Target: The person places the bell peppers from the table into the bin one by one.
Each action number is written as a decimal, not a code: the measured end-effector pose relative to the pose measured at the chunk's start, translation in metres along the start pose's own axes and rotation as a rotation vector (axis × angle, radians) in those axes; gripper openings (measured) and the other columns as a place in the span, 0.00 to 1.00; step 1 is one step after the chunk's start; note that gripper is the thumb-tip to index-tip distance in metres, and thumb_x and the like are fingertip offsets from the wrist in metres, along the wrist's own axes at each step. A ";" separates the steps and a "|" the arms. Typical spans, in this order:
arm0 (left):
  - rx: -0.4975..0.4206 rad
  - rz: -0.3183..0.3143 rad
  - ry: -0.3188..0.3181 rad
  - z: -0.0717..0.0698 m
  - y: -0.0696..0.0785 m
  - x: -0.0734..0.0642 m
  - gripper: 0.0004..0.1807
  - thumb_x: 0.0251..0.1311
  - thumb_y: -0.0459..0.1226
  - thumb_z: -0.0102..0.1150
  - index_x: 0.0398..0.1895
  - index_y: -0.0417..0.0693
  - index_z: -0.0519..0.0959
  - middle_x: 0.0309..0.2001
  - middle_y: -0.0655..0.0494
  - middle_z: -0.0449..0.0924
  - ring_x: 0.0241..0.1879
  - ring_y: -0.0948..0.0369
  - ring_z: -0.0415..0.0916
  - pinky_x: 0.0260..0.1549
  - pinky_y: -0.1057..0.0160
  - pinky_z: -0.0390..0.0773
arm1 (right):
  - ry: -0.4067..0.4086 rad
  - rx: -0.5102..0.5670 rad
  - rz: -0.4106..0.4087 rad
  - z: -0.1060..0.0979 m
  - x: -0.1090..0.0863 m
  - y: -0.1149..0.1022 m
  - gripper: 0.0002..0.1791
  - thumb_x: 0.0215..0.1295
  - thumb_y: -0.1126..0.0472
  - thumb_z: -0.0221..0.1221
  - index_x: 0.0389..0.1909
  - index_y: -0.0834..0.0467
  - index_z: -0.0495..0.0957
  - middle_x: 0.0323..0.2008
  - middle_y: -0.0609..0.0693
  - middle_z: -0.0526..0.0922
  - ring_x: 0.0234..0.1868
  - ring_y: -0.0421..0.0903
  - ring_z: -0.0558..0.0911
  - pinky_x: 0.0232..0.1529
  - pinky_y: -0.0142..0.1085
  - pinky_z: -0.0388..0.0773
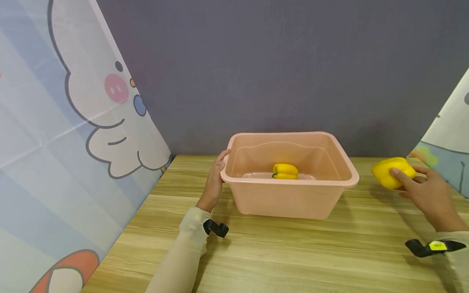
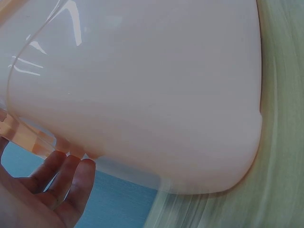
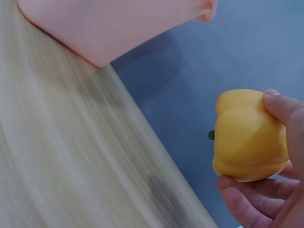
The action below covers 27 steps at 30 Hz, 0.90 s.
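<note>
A pink plastic tub (image 1: pixel 286 199) stands on the wooden table, with one yellow bell pepper (image 1: pixel 285 171) lying on its floor. My left hand (image 1: pixel 214 183) holds the tub's left rim; in the left wrist view its bent fingertips (image 2: pixel 84 167) are against the outer wall just under the rim. Out to the right of the tub, my right hand (image 1: pixel 426 189) grips a second yellow bell pepper (image 1: pixel 391 171) between thumb and fingers, raised above the table. The right wrist view shows this pepper's short green stem (image 3: pixel 211 135) pointing away from the palm.
The wood-grain table (image 1: pixel 278 252) extends in front of the tub and to both sides. A dark grey wall (image 1: pixel 275 73) rises behind it. Cartoon-printed fabric (image 1: pixel 66 162) borders the table on the left, and more printed fabric (image 1: pixel 447 134) hangs on the right.
</note>
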<state>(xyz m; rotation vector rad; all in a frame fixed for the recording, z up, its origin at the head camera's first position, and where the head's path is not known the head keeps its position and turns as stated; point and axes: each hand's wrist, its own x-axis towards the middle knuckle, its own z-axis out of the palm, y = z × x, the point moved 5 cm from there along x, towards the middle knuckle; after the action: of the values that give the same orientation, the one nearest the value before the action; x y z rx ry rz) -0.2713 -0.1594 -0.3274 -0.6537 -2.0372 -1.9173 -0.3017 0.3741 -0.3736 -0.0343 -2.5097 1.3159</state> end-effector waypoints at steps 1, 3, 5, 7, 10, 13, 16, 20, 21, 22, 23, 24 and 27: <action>-0.002 0.001 0.002 0.000 0.000 0.000 0.29 0.77 0.38 0.26 0.76 0.36 0.57 0.41 0.43 0.75 0.33 0.59 0.73 0.35 0.64 0.73 | 0.000 -0.001 0.002 0.001 0.000 -0.001 0.49 0.73 0.46 0.55 0.72 0.81 0.44 0.52 0.81 0.72 0.23 0.34 0.83 0.24 0.32 0.80; -0.004 0.003 0.004 0.000 -0.001 0.000 0.28 0.77 0.38 0.26 0.75 0.36 0.57 0.44 0.42 0.75 0.35 0.59 0.73 0.35 0.64 0.73 | -0.003 0.007 0.003 0.002 -0.001 -0.004 0.49 0.74 0.45 0.54 0.72 0.80 0.43 0.55 0.83 0.70 0.23 0.33 0.82 0.24 0.31 0.80; -0.006 0.002 0.002 0.001 0.000 0.000 0.28 0.77 0.38 0.27 0.76 0.37 0.57 0.45 0.39 0.74 0.36 0.58 0.73 0.35 0.64 0.73 | 0.001 0.002 -0.003 0.002 -0.001 -0.007 0.49 0.74 0.45 0.54 0.73 0.79 0.44 0.55 0.82 0.70 0.23 0.32 0.81 0.24 0.30 0.79; -0.007 0.001 0.002 0.001 0.000 0.000 0.28 0.77 0.38 0.26 0.76 0.37 0.57 0.46 0.38 0.73 0.37 0.58 0.73 0.36 0.64 0.73 | -0.003 0.023 -0.023 0.003 -0.001 -0.011 0.48 0.74 0.46 0.55 0.73 0.78 0.45 0.49 0.71 0.78 0.24 0.30 0.81 0.25 0.30 0.80; -0.004 -0.002 0.004 0.001 0.000 0.000 0.28 0.78 0.38 0.25 0.76 0.37 0.57 0.48 0.38 0.73 0.38 0.57 0.73 0.36 0.64 0.74 | -0.002 0.052 -0.054 0.004 0.000 -0.016 0.46 0.73 0.48 0.56 0.73 0.77 0.47 0.38 0.38 0.80 0.26 0.29 0.81 0.26 0.30 0.80; 0.001 -0.005 0.006 0.001 -0.001 0.000 0.28 0.78 0.38 0.26 0.76 0.37 0.57 0.49 0.37 0.73 0.38 0.58 0.73 0.36 0.64 0.74 | -0.004 0.086 -0.072 0.005 0.000 -0.019 0.45 0.73 0.49 0.58 0.73 0.76 0.49 0.36 0.23 0.71 0.27 0.28 0.81 0.27 0.30 0.80; 0.006 -0.013 0.005 0.000 -0.002 -0.001 0.28 0.78 0.38 0.25 0.76 0.36 0.56 0.51 0.36 0.72 0.39 0.58 0.73 0.37 0.64 0.73 | -0.001 0.093 -0.072 0.006 -0.002 -0.022 0.45 0.73 0.49 0.58 0.74 0.75 0.49 0.37 0.23 0.71 0.28 0.28 0.81 0.27 0.29 0.80; -0.001 -0.027 0.004 -0.002 -0.012 0.001 0.28 0.79 0.38 0.25 0.77 0.40 0.56 0.57 0.37 0.71 0.42 0.56 0.73 0.38 0.63 0.74 | 0.004 0.079 -0.055 0.008 -0.004 -0.025 0.47 0.73 0.48 0.57 0.75 0.74 0.45 0.40 0.33 0.73 0.27 0.28 0.81 0.28 0.29 0.80; -0.003 -0.029 0.008 -0.003 -0.016 0.001 0.28 0.79 0.39 0.25 0.77 0.41 0.56 0.57 0.38 0.71 0.42 0.56 0.73 0.38 0.63 0.74 | 0.006 0.075 -0.050 0.008 -0.004 -0.027 0.48 0.73 0.47 0.57 0.75 0.74 0.44 0.41 0.37 0.74 0.27 0.28 0.81 0.28 0.29 0.80; -0.004 -0.029 0.011 -0.004 -0.019 0.002 0.27 0.80 0.40 0.25 0.77 0.43 0.57 0.58 0.39 0.71 0.43 0.56 0.73 0.39 0.63 0.74 | 0.007 0.070 -0.047 0.009 -0.005 -0.028 0.48 0.73 0.47 0.57 0.75 0.74 0.44 0.43 0.44 0.76 0.27 0.27 0.81 0.28 0.28 0.80; -0.004 -0.028 0.015 -0.005 -0.023 0.003 0.27 0.80 0.41 0.26 0.77 0.45 0.57 0.58 0.39 0.71 0.42 0.56 0.74 0.38 0.63 0.74 | 0.009 0.067 -0.046 0.009 -0.005 -0.030 0.48 0.73 0.47 0.57 0.76 0.73 0.44 0.46 0.51 0.76 0.28 0.27 0.81 0.28 0.28 0.80; -0.002 -0.025 0.019 -0.006 -0.025 0.004 0.27 0.80 0.42 0.26 0.77 0.46 0.58 0.58 0.39 0.71 0.43 0.57 0.74 0.38 0.63 0.74 | 0.011 0.068 -0.046 0.009 -0.005 -0.032 0.48 0.73 0.47 0.57 0.76 0.73 0.44 0.48 0.54 0.75 0.28 0.26 0.80 0.28 0.28 0.80; 0.002 -0.004 0.024 -0.006 -0.029 0.005 0.28 0.79 0.46 0.28 0.77 0.49 0.59 0.57 0.35 0.71 0.42 0.57 0.74 0.38 0.63 0.74 | 0.020 0.084 -0.053 0.008 -0.006 -0.039 0.46 0.72 0.48 0.58 0.76 0.70 0.47 0.47 0.48 0.77 0.29 0.25 0.80 0.29 0.27 0.80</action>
<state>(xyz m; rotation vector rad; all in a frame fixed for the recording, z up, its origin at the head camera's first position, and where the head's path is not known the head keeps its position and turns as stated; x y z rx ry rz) -0.2904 -0.1658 -0.3500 -0.6233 -2.0272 -1.9165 -0.2936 0.3441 -0.3482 0.0374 -2.4191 1.3912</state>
